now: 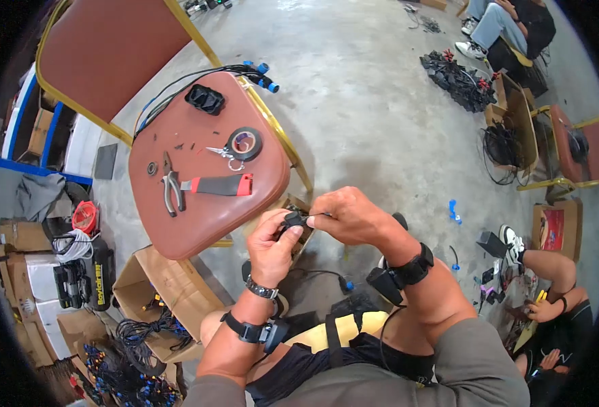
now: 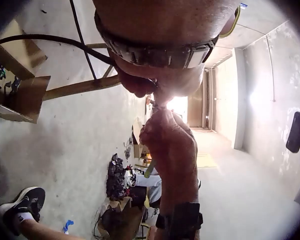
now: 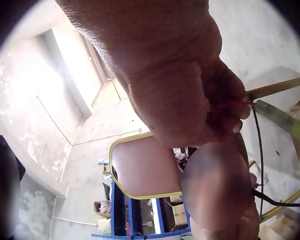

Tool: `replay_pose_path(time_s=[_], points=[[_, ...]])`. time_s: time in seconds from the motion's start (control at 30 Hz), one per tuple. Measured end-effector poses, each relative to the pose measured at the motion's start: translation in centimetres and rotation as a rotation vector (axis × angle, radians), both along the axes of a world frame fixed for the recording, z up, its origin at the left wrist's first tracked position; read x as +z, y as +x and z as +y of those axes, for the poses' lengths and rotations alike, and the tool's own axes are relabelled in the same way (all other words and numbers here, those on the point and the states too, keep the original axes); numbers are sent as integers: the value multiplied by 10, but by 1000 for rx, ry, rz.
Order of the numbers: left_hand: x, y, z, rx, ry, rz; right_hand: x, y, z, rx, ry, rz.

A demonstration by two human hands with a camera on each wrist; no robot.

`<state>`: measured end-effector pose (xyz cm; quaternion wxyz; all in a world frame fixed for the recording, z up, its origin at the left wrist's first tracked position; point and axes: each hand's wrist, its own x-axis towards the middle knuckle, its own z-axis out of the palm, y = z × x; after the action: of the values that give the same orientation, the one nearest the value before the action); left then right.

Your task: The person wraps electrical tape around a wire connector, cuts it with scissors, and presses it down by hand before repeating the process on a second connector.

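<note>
My left hand (image 1: 270, 251) grips a small black part (image 1: 293, 219) between thumb and fingers, in front of the chair seat. A black cable (image 2: 55, 38) runs into this hand in the left wrist view. Close beside it on the right, my right hand (image 1: 350, 214) pinches a slim tool with a thin red shaft and a translucent green handle (image 3: 280, 118). The handle points away from the left hand, and its inner end is hidden by the fingers. The fingertips of both hands meet near the black part.
On the brown chair seat (image 1: 197, 152) lie pliers (image 1: 170, 186), a utility knife (image 1: 221, 185), small scissors (image 1: 225, 154), black tape (image 1: 244, 144) and a black tray (image 1: 205, 100). A cardboard box (image 1: 177, 285) with cables stands at lower left. Other people sit at the right.
</note>
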<state>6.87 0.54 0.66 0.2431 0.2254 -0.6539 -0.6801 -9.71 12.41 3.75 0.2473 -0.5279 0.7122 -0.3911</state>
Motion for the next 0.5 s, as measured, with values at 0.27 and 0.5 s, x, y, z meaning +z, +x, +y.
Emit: replay_pose_path(time_s=[0.27,0.5], points=[[8,-2,-7,19,223,-61,2,3,-1,-78,-71,-176],[9,-4,-9,4,353,-104,9,-5,0,-163,-87,-273]])
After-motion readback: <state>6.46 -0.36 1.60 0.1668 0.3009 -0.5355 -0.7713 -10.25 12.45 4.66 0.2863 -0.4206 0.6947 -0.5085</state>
